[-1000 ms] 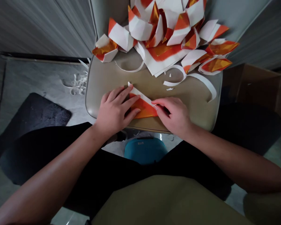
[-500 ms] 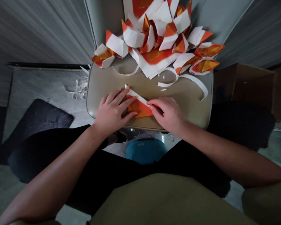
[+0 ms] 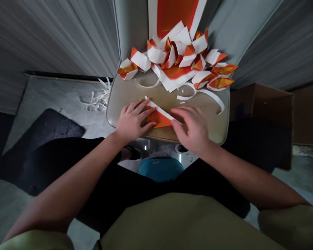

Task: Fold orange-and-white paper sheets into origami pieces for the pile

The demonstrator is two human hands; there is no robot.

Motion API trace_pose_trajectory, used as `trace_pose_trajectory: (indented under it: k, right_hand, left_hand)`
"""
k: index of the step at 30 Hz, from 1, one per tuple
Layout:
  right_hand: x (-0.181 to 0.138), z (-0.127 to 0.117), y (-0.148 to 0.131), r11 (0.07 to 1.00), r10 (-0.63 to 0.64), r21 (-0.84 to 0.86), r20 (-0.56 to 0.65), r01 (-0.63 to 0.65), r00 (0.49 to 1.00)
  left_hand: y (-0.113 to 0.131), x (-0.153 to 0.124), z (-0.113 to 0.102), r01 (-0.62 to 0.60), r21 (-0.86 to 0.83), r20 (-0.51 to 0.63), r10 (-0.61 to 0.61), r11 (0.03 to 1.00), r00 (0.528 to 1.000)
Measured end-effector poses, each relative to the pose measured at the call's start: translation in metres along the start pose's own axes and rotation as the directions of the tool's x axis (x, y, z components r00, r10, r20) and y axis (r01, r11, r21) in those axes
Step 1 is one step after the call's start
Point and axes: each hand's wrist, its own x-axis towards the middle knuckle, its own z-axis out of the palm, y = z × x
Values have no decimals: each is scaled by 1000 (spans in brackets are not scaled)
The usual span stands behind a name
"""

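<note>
One chair (image 3: 125,93) took up the most room, its back rising towards 12 o'clock; every direction here is told from the folded paper. At least one cardboard box (image 3: 273,104) stood on the floor towards 3 o'clock, and one black mat (image 3: 52,128) lay there towards 9 o'clock. One rounded blue thing (image 3: 160,170) was at 6 o'clock, past the front rim of the chair. One large orange sheet (image 3: 176,17) with white borders leaned at the chair's back.

Two hands were at work. The left hand (image 3: 131,119), at 9 o'clock, lay flat with its fingers spread over the paper. The right hand (image 3: 193,126), at 3 o'clock, had thumb and forefinger parted, the thumb touching the paper's right end.

The one folded paper (image 3: 163,119), orange with a white band, lay near the front rim. Its long edge ran from 10 to 4 o'clock, with a point at either end. The rim was just beside it at 6 o'clock; bare seat lay at 12 and 10 o'clock.

Roughly a dozen folded pieces (image 3: 156,55), hard to count where they overlapped, sat at 12 to 2 o'clock, some on flat sheets (image 3: 169,83). Three curled strips (image 3: 212,95) lay nearer, with a few tiny scraps (image 3: 182,102) beside them.
</note>
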Motion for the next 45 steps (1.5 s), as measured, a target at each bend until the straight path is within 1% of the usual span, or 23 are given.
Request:
trace_pose_trajectory:
  k: [2, 3, 5, 6, 8, 11, 19, 27, 33, 36, 39, 42, 45]
  right_hand:
    - [-10, 4, -19, 997, -57, -41, 91, 61, 994]
    - [-16, 9, -27, 994, -55, -85, 155, 69, 986]
    - [-26, 21, -40, 984, -9, -169, 264, 55, 964]
    - [-30, 27, -44, 979, 18, -200, 299, 44, 954]
    - [-36, 38, -47, 974, 64, -226, 341, 16, 938]
    - [-39, 45, -45, 970, 118, -243, 373, -26, 920]
    - [-51, 42, -39, 958, 201, -266, 347, -110, 916]
    - [-70, 28, -26, 934, 304, -273, 267, -231, 914]
    - [-77, 20, -22, 921, 361, -242, 237, -305, 902]
    - [-87, 15, -17, 909, 399, -216, 204, -356, 894]
    - [-100, 9, -9, 897, 425, -191, 128, -398, 896]
    - [-101, 4, -5, 906, 400, -173, 55, -386, 915]
    - [-84, 4, -7, 948, 290, -166, 88, -273, 953]
  left_hand:
    - [-1, 0, 0, -2, -2, 1, 2, 1000, 1000]
    - [-1, 0, 0, -4, -1, 2, 4, 1000, 1000]
    - [-1, 0, 0, -4, 5, 0, 4, 1000, 1000]
    - [-1, 0, 0, -3, 7, -3, 3, 1000, 1000]
    - [-1, 0, 0, 0, 8, -11, 0, 1000, 1000]
    - [0, 1, 0, 2, 2, -21, -2, 1000, 1000]
    - [1, 1, -1, 5, -16, -13, -5, 1000, 1000]
    - [1, 1, -1, 0, -1, -21, 0, 1000, 1000]
    - [1, 1, -1, 7, 11, -11, -7, 1000, 1000]
    - [1, 1, -2, 14, 12, -3, -14, 1000, 1000]
    - [2, 1, -2, 15, -1, 0, -15, 1000, 1000]
    - [2, 1, -2, 11, -17, -9, -11, 1000, 1000]
    - [2, 0, -2, 6, -8, -18, -6, 1000, 1000]
